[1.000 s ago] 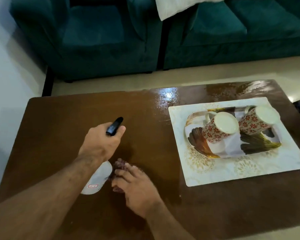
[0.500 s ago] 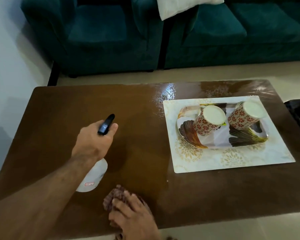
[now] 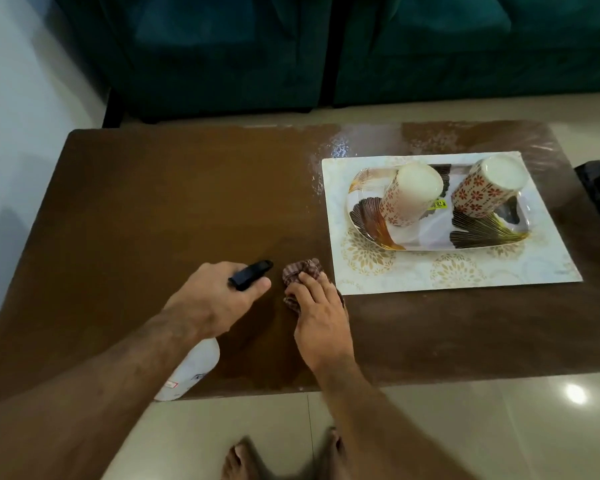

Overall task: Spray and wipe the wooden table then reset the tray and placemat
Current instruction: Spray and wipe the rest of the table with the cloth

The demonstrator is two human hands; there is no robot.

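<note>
While gripping white spray bottle (image 3: 194, 368) in left hand (image 3: 212, 299), pressed brown checked cloth (image 3: 300, 271) under flat right hand (image 3: 321, 320) fingers, beside cream floral placemat (image 3: 413, 275) edge; brown wooden table (image 3: 153, 202) bare leftward.

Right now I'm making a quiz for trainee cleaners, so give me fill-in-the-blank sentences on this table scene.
1. The left hand grips a spray ____.
2. The right hand presses a ____ onto the wooden table.
3. The two cups stand upside down on a ____.
4. The tray rests on a ____.

Missing words: bottle; cloth; tray; placemat
</note>
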